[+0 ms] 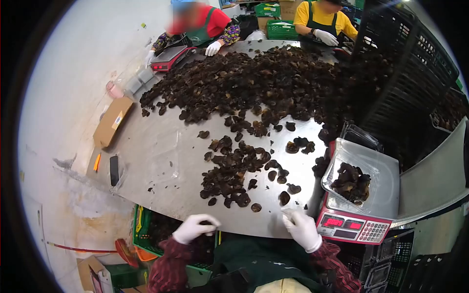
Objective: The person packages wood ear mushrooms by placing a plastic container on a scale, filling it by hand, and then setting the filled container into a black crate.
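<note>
My left hand point(198, 228), in a white glove, is at the front edge of the metal table, its fingers curled with a gap to the thumb and nothing seen between them. My right hand point(301, 228), also gloved, rests by the table edge just left of a red scale point(354, 228), fingers apart. On the scale a clear plastic tray point(328, 181) holds dark, wrinkled mushroom-like pieces point(351, 183). A smaller group of such pieces point(229, 168) lies in front of my hands, and a large heap point(254, 83) spreads behind it.
Two co-workers point(212, 24) point(325, 22) in white gloves stand across the table. Another red scale point(168, 58) is at the back left. Black crates point(405, 63) rise at the right. A cardboard piece point(113, 122) and a dark phone-like object point(114, 171) lie left; a green crate point(141, 234) stands below.
</note>
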{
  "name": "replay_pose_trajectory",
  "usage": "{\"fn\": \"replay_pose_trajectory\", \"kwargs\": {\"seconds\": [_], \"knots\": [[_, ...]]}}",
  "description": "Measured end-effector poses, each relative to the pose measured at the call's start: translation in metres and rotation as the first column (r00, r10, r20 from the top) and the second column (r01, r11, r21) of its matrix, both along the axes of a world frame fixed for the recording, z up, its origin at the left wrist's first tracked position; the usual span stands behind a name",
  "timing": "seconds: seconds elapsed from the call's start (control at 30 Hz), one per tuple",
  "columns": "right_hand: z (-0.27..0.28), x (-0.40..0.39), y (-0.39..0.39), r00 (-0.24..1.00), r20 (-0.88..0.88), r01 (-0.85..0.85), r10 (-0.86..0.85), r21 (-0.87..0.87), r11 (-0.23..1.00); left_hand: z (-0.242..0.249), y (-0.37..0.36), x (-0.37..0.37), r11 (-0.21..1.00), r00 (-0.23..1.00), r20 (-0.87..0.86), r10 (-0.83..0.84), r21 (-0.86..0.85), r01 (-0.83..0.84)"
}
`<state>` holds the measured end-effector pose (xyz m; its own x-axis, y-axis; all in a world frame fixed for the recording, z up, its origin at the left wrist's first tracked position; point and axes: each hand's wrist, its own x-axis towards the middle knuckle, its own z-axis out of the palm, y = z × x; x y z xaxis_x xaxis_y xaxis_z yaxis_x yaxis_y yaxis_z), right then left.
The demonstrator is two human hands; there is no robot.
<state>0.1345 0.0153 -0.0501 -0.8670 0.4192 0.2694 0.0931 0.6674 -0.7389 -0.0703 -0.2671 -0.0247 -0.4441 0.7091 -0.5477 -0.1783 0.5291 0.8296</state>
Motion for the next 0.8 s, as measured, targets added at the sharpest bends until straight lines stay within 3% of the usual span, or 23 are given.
{"fn": "replay_pose_trajectory", "kwargs": {"seconds": [0.03,0.07,0.1,0.13,0.17,0.23,0.3,0.37,0.43,0.47,0.5,0.57,0.63,0.7,0.8], "knots": [[-0.008,-0.006,-0.007,1.0,0.0,-0.007,0.007,-0.001,1.0,0.005,-0.024,-0.006,0.992,0.979,-0.198,-0.049,-0.12,0.025],[-0.022,-0.013,-0.014,1.0,-0.003,0.006,-0.006,-0.002,1.0,0.001,-0.048,-0.012,0.979,0.846,-0.509,-0.155,-0.191,0.065],[-0.033,-0.022,-0.019,1.0,-0.006,0.02,-0.02,-0.001,1.0,-0.005,-0.065,-0.016,0.959,0.609,-0.749,-0.262,-0.272,0.077],[-0.042,-0.031,-0.024,1.0,0.027,-0.01,0.009,0.04,0.999,-0.017,-0.073,-0.019,0.951,0.403,-0.879,-0.255,-0.304,-0.062],[-0.036,-0.053,-0.034,0.991,0.131,-0.022,0.0,0.167,0.986,-0.016,-0.064,-0.021,0.95,0.407,-0.878,-0.252,-0.305,-0.069],[-0.039,-0.078,-0.04,0.997,0.061,-0.053,0.04,0.241,0.969,-0.011,-0.003,-0.019,0.991,0.45,-0.888,0.093,0.039,-0.128],[-0.033,-0.101,-0.05,0.997,0.075,-0.039,0.02,0.273,0.961,-0.023,0.038,-0.022,0.99,0.348,-0.927,0.136,0.144,-0.003],[-0.041,-0.116,-0.061,0.996,0.091,-0.021,-0.007,0.303,0.953,-0.031,0.082,-0.027,0.982,0.271,-0.946,0.179,0.189,0.01],[-0.07,-0.127,-0.069,0.966,0.249,-0.025,-0.067,0.351,0.936,-0.043,0.118,-0.035,0.996,0.26,-0.962,0.086,0.082,-0.027],[-0.08,-0.122,-0.07,0.98,0.185,-0.038,-0.071,0.528,0.849,-0.046,0.132,-0.036,0.996,0.224,-0.972,-0.064,-0.076,-0.042],[-0.081,-0.118,-0.068,0.98,0.187,-0.037,-0.074,0.531,0.846,-0.051,0.143,-0.037,0.971,0.191,-0.958,-0.214,-0.23,-0.063],[-0.079,-0.112,-0.06,0.995,0.087,-0.073,0.038,0.444,0.893,-0.059,0.155,-0.037,0.953,0.198,-0.938,-0.285,-0.299,-0.042],[-0.072,-0.101,-0.055,0.993,0.103,-0.088,0.054,0.367,0.926,-0.064,0.154,-0.039,0.976,0.17,-0.961,-0.216,-0.216,0.019],[-0.066,-0.093,-0.05,0.986,0.157,-0.095,0.052,0.282,0.955,-0.057,0.144,-0.041,1.0,0.276,-0.961,-0.009,-0.01,-0.005],[-0.066,-0.083,-0.041,0.993,0.119,-0.036,-0.006,0.345,0.938,-0.032,0.104,-0.039,0.982,0.423,-0.886,0.188,0.178,-0.063]]}}
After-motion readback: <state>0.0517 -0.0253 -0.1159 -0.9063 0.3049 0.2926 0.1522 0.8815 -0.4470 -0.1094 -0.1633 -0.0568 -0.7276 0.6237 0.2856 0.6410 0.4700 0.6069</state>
